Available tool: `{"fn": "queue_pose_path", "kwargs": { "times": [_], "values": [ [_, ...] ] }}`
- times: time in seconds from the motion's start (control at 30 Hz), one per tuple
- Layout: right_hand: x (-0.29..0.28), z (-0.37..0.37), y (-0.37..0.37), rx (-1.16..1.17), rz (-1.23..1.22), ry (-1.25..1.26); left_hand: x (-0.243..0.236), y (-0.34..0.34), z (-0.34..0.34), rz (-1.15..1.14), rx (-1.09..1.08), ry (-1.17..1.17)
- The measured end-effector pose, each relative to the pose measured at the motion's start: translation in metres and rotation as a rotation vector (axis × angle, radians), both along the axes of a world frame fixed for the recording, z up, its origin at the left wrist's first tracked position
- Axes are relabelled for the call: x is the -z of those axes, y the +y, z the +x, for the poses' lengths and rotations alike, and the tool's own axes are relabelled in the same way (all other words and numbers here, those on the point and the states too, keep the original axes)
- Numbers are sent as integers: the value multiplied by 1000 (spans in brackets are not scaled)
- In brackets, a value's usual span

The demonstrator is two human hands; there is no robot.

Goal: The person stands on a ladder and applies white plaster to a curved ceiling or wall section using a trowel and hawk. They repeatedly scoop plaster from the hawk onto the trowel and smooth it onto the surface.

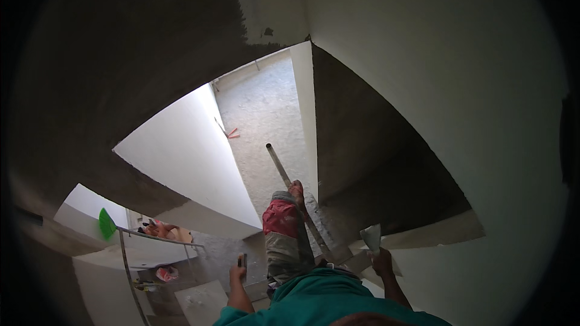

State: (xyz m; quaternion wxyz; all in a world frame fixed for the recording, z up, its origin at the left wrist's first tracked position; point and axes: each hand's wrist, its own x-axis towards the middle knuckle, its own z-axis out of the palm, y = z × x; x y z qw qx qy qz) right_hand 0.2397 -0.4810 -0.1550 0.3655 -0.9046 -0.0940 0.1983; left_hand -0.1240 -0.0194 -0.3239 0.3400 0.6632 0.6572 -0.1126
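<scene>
My right hand is closed round a putty knife, whose wide, pale-smeared blade points up beside the dark wall section. On the other side of my body, my left hand grips a small tool with a dark end; its exact kind is too small to tell. Neither hand touches a wall. Between them my bent leg, in dusty trousers with a red patch, reaches forward, and my bare foot rests on a metal pipe.
Floor lies far below, with a red-handled tool on it. White walls and dark unpainted bands surround me. At left are metal rails, a green broom head, a red-and-white bag and a pale board.
</scene>
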Motion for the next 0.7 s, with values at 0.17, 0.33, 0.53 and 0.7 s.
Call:
{"fn": "queue_pose_path", "kwargs": {
  "times": [0.17,0.33,0.53,0.7],
  "values": [
    [15,-5,-15,31,-4,34,-76,-2,54,197,6,-178],
    [78,-29,-41,85,-52,361,-86,-40,8,68,-205,37],
    [96,-83,-36,50,-27,571,-106,-67,-53,-7,-341,221],
    [96,-96,-5,-188,-269,351,-86,-26,-65,69,-316,174]
  ]
}}
